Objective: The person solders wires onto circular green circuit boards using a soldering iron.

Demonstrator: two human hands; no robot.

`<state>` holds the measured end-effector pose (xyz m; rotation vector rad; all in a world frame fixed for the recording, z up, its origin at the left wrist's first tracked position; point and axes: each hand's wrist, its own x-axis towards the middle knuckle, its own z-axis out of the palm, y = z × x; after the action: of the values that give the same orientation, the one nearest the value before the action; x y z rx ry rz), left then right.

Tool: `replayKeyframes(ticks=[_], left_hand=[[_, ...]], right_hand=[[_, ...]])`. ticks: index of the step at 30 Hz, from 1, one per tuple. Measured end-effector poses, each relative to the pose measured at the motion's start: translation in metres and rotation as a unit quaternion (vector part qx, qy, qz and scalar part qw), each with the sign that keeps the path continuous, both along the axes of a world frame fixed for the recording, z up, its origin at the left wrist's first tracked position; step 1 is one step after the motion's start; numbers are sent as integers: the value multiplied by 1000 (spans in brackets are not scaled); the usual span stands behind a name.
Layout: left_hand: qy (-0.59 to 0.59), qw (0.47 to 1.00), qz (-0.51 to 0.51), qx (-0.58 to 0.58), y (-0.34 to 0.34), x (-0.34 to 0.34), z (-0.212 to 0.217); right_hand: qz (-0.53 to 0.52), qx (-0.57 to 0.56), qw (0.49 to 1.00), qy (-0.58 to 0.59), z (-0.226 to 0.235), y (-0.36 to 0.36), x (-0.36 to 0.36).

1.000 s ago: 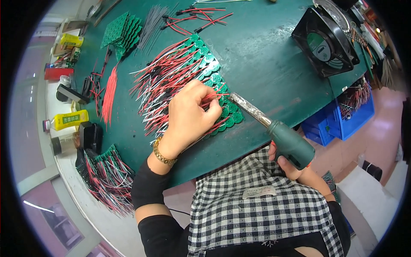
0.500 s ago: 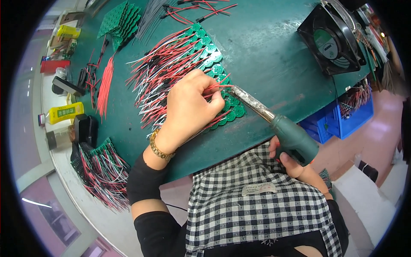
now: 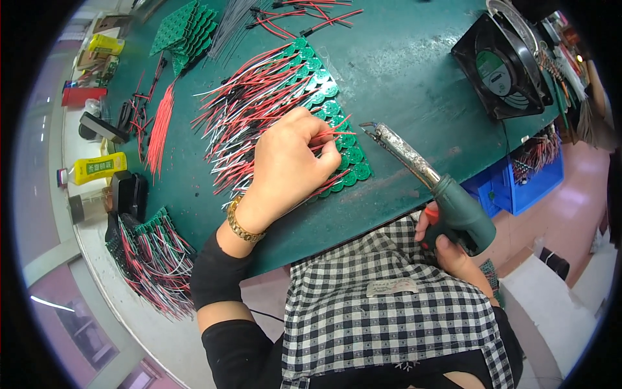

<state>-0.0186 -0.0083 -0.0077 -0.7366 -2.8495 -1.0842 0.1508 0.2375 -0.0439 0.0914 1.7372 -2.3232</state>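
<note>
My left hand (image 3: 291,155) pinches a few thin red wires (image 3: 337,133) between thumb and fingers, their tips pointing right. Below and around it lies a panel of round green circuit boards (image 3: 352,155), with many red, black and white wires (image 3: 243,110) fanning out to its left. My right hand (image 3: 447,243) is wrapped round the handle of a dark green soldering gun (image 3: 463,207). Its metal barrel (image 3: 408,152) slants up and left, and the bent tip (image 3: 368,127) stands a little right of the wire ends, apart from them.
A black fan (image 3: 495,71) stands at the right of the green table (image 3: 395,71). Stacked green boards (image 3: 184,32) and a bundle of red wires (image 3: 161,129) lie at the left. Wired boards (image 3: 152,259) hang over the white ledge. Blue bins (image 3: 531,185) sit below the right edge.
The soldering gun has drawn back to the right and slightly down, its tip coming away from the wires. My left hand has hardly moved and still pinches the wires.
</note>
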Motion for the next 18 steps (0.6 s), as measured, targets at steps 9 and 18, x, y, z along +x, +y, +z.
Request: replayKeyframes(ticks=[9, 18], left_hand=[[-22, 996, -74, 47, -9, -2, 12], [-19, 997, -68, 19, -1, 7, 6]], right_hand=[[10, -23, 999, 30, -4, 4, 7], [32, -5, 999, 20, -7, 4, 14]])
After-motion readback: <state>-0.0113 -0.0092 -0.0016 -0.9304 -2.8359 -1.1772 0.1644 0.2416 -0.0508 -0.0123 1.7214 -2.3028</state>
